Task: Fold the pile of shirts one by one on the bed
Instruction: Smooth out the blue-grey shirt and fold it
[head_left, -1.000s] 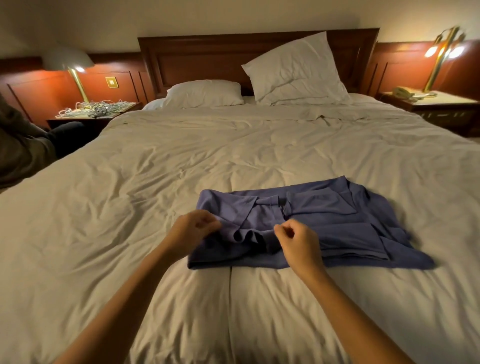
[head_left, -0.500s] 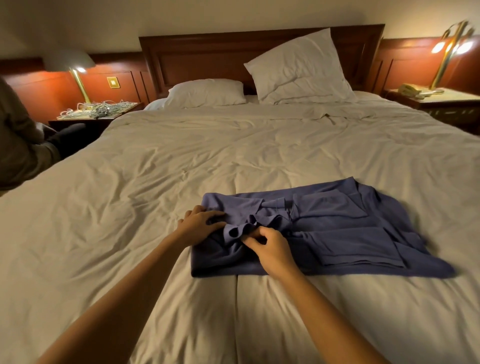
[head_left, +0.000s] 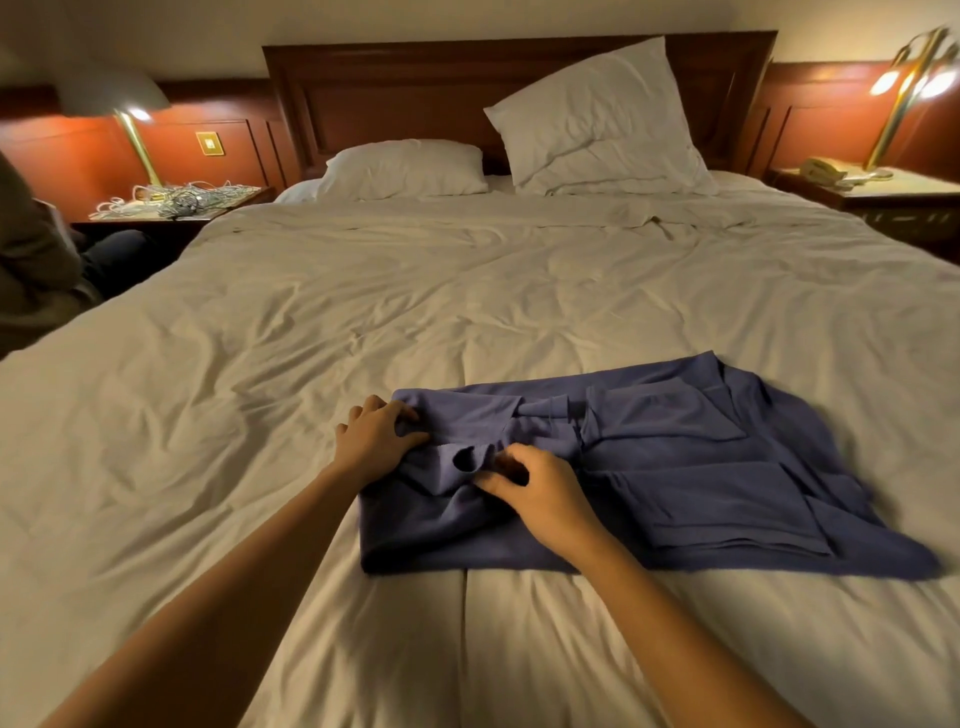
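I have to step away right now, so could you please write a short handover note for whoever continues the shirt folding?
Left hand: grips the blue shirt at its left edge.
Right hand: pinches bunched fabric near the shirt's middle.
Shirt: lies on the near side of the bed, partly folded, with loose layers on its right.
Done: the first folds, it seems.
Left: smooth the bunch and finish folding this shirt. No other shirts are in view.

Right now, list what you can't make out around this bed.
All head view.
Whether the right hand pinches the shirt: its curled fingers hide that.
The person beside the bed: cut off by the left edge.
The right lamp: blurred.
The tangle on the left nightstand: too small to identify.
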